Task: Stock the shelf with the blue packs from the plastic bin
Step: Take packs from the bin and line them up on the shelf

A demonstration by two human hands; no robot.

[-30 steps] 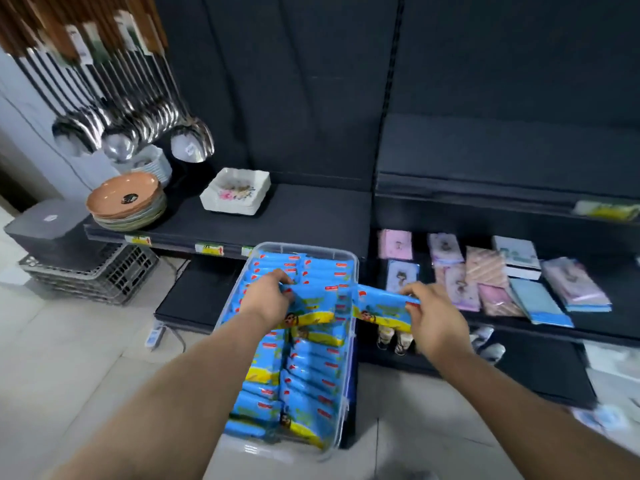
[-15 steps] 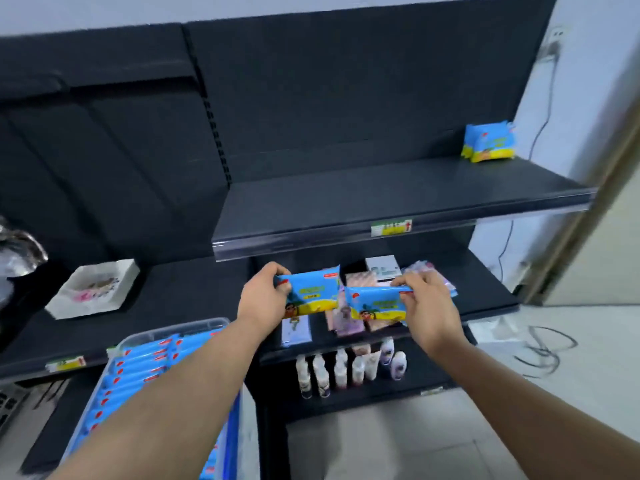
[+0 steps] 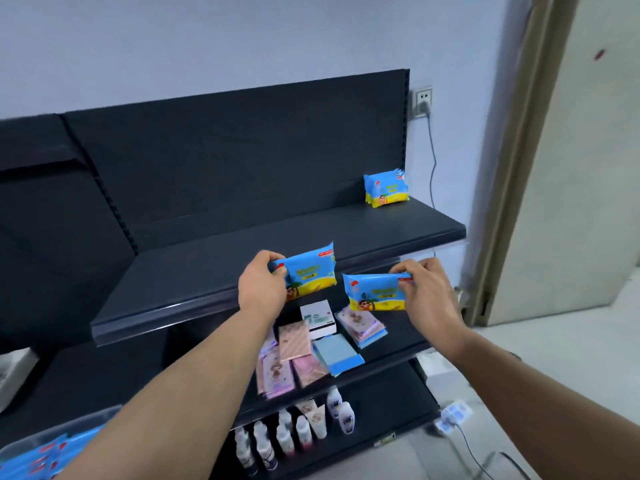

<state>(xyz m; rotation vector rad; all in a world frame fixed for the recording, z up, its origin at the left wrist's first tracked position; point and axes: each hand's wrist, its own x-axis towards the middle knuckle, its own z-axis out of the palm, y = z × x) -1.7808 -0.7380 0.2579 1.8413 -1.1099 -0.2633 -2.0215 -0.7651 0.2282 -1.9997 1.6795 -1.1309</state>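
At the lower left, the plastic bin (image 3: 69, 424) was seen with more blue packs lying in it. One pack (image 3: 311, 271) was gripped at its left end by the curled fingers of the left hand (image 3: 261, 289), just over the front edge of the shelf (image 3: 207, 271). A second pack (image 3: 375, 292) was pinched by the right hand (image 3: 427, 294). The placing step was judged to be in hand. Both packs would next need to be stood beside the stocked packs (image 3: 386, 187) at the far right.
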